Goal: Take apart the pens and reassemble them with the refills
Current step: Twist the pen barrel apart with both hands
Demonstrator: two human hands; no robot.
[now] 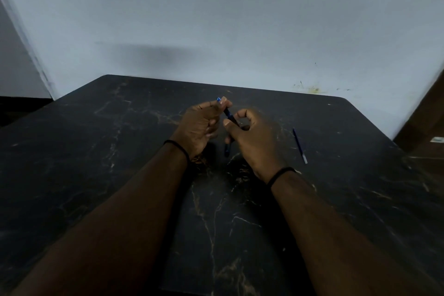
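Both hands meet above the middle of the black marble table [120, 175]. A blue pen [227, 113] slants between them. My left hand [201, 125] pinches its upper end, where a bright blue tip pokes out past the fingers. My right hand [252, 137] grips the lower part of the same pen. A second dark blue pen piece [227, 150] shows just below my right hand, near the table; I cannot tell if it is held. A thin blue refill [299, 145] lies alone on the table to the right.
A pale wall [216, 19] rises right behind the table's far edge. A brown wooden piece of furniture [425, 122] stands at the right edge. Black bands circle both wrists.
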